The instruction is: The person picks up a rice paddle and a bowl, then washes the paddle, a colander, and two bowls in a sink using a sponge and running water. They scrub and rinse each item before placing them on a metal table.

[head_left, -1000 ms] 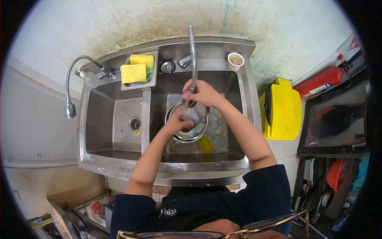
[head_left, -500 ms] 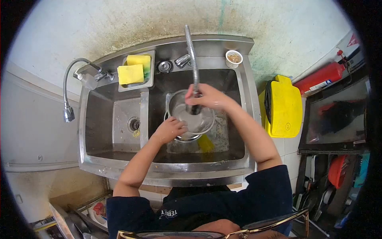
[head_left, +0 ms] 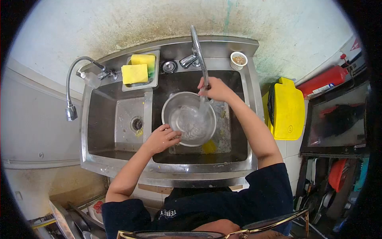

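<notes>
fingers of right hand point(head_left: 217, 89) partly hide faucet head point(head_left: 204, 92)

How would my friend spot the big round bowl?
Find the metal sink, then its right basin. The bowl is there, left hand at its rim, right hand on the bendy tap. Unlike the small white cup on the ledge, it has water spraying in.

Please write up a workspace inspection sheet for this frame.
Surface: steel double sink, yellow scraps around the left drain.
Job's things: metal bowl in the right basin, under running water.
Clutter: yellow sponges in a metal tray; strainer; cup.
Hands: left hand at the bowl's rim; right hand holding the flexible faucet.
Cables: nothing seen at the sink.
Surroundings: yellow bin, red fire extinguisher, both right.
</notes>
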The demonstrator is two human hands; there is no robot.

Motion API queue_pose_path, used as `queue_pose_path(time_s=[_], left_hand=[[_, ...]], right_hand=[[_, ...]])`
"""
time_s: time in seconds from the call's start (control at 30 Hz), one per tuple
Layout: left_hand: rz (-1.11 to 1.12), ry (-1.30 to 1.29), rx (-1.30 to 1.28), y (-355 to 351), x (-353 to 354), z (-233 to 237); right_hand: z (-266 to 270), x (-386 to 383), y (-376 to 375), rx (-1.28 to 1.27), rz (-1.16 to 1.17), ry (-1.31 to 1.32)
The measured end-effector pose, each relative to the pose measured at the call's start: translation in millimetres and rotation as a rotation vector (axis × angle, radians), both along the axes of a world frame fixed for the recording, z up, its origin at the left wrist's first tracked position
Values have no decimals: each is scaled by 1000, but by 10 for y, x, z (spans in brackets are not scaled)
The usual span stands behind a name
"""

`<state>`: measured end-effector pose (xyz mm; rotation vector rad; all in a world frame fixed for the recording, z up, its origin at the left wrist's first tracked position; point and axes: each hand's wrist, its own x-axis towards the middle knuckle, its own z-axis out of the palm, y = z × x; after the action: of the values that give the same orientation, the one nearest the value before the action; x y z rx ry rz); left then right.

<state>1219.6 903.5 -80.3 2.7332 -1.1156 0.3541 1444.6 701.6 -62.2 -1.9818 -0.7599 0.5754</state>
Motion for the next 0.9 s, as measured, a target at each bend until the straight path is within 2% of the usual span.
queue_pose_path(time_s=[0.1,0.17,0.23,0.33,0.47,0.5,0.57,0.63,0.7,0.83,0.9], left_hand=[[-17,18,-49,-109,-81,1],[-27,39,-36,-172,-81,-14],[-33,61,-27,-195,-77,-36],[-44,73,-19,-186,-44,-76],[-36,66,12,-182,33,-178],[-18,86,23,-178,72,-209],[13,134,29,-145,143,-305],[44,82,112,-104,225,-349],[55,159,123,-65,260,-226],[88,329,102,-88,316,93],[105,406,64,-154,358,232]], right_hand=[[-170,18,151,81,-63,-114],[-179,-172,368,148,-54,-42],[-167,-373,537,431,78,362],[239,-561,422,386,97,339],[-56,-483,429,341,8,168],[40,-518,391,341,5,165],[330,-620,318,278,59,413],[381,-539,138,274,103,422],[507,-415,-78,94,205,301],[214,-126,-148,6,171,192],[137,-153,-1,-17,-9,3]])
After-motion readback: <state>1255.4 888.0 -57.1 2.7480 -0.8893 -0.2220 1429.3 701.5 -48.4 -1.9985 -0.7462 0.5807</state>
